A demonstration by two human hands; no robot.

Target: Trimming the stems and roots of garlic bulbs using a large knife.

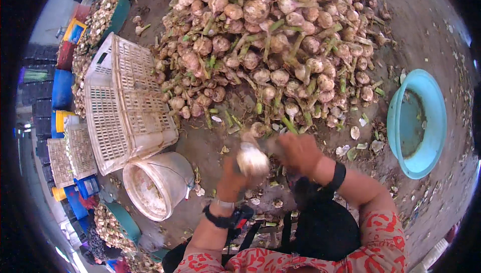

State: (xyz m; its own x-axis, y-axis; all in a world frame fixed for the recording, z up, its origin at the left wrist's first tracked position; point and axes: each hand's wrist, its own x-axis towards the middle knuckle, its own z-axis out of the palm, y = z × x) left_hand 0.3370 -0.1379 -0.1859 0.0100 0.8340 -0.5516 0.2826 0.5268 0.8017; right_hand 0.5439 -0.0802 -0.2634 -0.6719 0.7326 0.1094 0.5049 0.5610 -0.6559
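Observation:
My left hand [231, 180] is closed around a whitish garlic bulb [253, 162], low in front of me. Just right of the bulb is my right hand [300, 153], smeared by motion, its fingers curled. A blurred greyish shape sticks out from it toward the bulb; what it is cannot be made out. Beyond both hands rises a large heap of garlic bulbs [255, 10] with stems, dirty and pinkish-white. A few bulbs and cut green stem pieces lie at the heap's near edge, close to my hands.
On the left stand a white plastic crate [120, 102] and a dirty white bucket [158, 185], tipped toward its side. A light blue basin [418, 122] rests at the right. More garlic, crates and coloured tubs line the far left. Peel scraps litter the brown floor [361, 170].

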